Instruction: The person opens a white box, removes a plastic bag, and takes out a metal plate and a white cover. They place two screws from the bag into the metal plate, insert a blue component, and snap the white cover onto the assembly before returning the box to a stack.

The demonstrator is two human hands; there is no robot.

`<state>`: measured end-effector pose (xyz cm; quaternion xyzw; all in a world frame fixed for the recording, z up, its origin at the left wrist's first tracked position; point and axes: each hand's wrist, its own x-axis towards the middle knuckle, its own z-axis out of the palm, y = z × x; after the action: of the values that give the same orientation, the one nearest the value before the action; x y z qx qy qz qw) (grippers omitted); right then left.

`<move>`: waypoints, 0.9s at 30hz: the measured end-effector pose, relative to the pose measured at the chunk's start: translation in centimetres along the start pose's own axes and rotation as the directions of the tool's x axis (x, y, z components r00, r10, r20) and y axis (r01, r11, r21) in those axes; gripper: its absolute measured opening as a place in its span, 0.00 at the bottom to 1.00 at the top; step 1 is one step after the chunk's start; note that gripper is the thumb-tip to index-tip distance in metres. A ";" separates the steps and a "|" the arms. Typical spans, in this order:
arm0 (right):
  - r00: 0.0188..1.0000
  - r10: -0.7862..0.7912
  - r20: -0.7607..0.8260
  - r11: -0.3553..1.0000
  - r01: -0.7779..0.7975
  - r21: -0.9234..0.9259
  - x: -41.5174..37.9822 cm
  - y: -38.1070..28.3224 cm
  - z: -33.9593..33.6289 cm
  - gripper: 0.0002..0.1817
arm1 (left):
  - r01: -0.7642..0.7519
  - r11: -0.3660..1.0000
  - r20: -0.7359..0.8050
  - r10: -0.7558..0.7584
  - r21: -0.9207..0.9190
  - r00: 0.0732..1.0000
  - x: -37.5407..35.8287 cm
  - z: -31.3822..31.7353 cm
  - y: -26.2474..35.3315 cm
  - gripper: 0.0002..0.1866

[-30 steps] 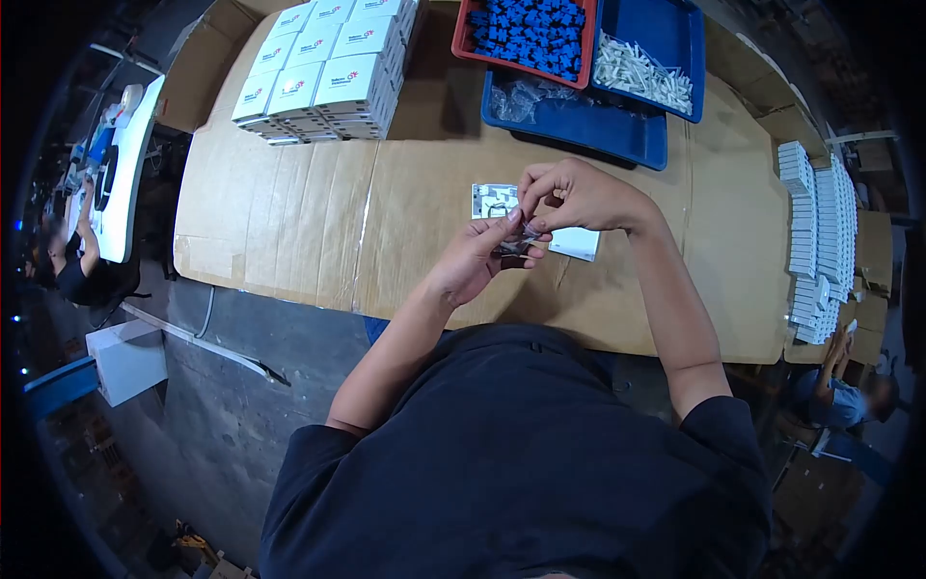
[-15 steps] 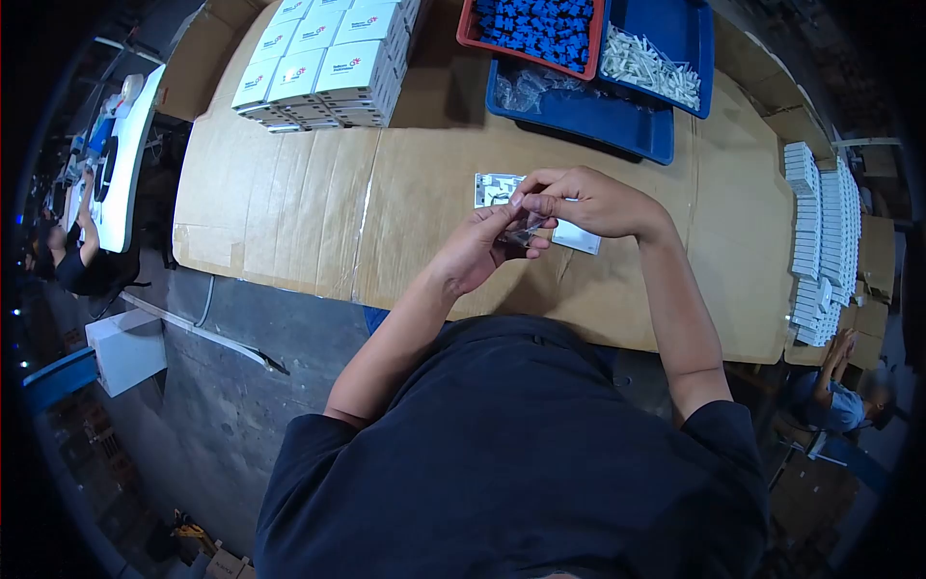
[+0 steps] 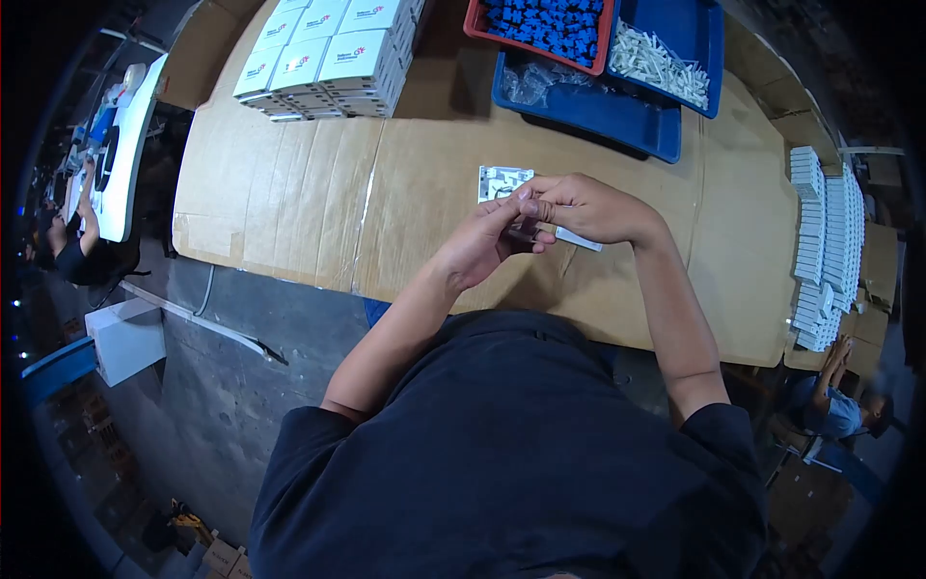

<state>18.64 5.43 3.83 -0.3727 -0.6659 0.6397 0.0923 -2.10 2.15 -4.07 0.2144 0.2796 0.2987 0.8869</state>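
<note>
My left hand [image 3: 482,241] and my right hand [image 3: 593,209] meet over the cardboard-covered table, fingertips pinched together. Between them is a small clear plastic bag [image 3: 524,229], mostly covered by the fingers; its contents cannot be made out. Just beyond the hands lies an opened white plastic housing [image 3: 504,180] with dark and grey parts inside. A flat white cover [image 3: 581,240] shows partly from under my right hand.
Stacked white printed boxes [image 3: 328,58] stand at the back left. A red tray [image 3: 604,53] of blue pieces and blue trays [image 3: 666,145] with white pieces and clear bags are behind. White units [image 3: 825,241] line the right edge. Other people sit at both sides.
My hands stay joined at nearly the same spot, the right one turned slightly lower over the white cover. Less of the clear bag shows. The view has shifted a little.
</note>
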 end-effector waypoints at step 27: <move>0.400 -0.363 -0.841 0.525 -0.658 -0.539 -0.1 10.0 -21.2 0.11 | 0.030 0.999 -0.027 -0.030 -0.012 0.999 -0.6 -0.1 -0.1 0.27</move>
<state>35.18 21.02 -1.91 -0.7154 -0.6731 -0.0664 0.1753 -2.57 1.71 -4.00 0.2009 0.2929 0.2900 0.8887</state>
